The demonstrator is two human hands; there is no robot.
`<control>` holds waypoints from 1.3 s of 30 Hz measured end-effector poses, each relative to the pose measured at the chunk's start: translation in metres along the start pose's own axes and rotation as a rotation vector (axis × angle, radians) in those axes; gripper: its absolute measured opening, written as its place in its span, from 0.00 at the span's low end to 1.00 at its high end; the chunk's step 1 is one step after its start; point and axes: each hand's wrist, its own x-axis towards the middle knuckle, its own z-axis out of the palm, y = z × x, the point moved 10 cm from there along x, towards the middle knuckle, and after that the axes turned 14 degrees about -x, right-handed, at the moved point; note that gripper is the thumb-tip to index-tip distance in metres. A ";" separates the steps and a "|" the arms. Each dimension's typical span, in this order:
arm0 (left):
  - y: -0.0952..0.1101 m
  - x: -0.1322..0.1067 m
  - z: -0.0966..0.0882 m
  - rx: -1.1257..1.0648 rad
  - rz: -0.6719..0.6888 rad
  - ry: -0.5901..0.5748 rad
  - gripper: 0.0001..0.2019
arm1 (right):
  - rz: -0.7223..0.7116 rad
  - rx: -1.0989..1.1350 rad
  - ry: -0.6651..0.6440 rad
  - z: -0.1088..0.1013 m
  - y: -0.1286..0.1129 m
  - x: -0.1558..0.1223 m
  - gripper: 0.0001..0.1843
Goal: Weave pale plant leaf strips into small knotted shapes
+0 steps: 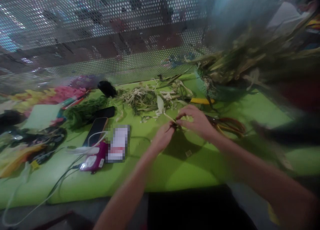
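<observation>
Over the green tabletop, my left hand [163,135] is closed around the lower end of a pale, thin plant stem [170,117]. A leaf-shaped piece of dry husk [160,104] stands up from the stem's far end. My right hand [196,121] pinches at the stem's near end, thumb and forefinger close to the left fingertips. Something small and dark shows between the hands, too blurred to name. Scissors with orange-brown handles [231,126] lie just right of my right hand, their blades partly hidden. Dry husk scraps [142,98] are heaped beyond the hands.
Phones [98,128], a magenta device with cables [93,160] and green netting [80,113] lie on the left. Pink and yellow material [50,96] is behind them. A basket of dried husks [208,85] stands at the back right, near a yellow-handled tool [202,101]. Perforated metal [120,33] closes the back.
</observation>
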 end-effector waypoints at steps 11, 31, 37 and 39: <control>0.003 0.000 0.020 -0.104 0.091 -0.184 0.16 | 0.157 0.280 -0.046 0.017 0.017 -0.001 0.07; 0.013 0.003 -0.012 -0.177 0.221 0.149 0.08 | 0.389 0.479 -0.097 0.038 0.028 -0.016 0.06; -0.003 0.005 -0.007 -0.467 0.081 0.111 0.13 | 0.366 0.481 -0.150 0.038 0.027 -0.010 0.08; -0.003 0.004 -0.007 -0.491 0.059 0.118 0.16 | 0.396 0.557 -0.188 0.043 0.027 -0.011 0.10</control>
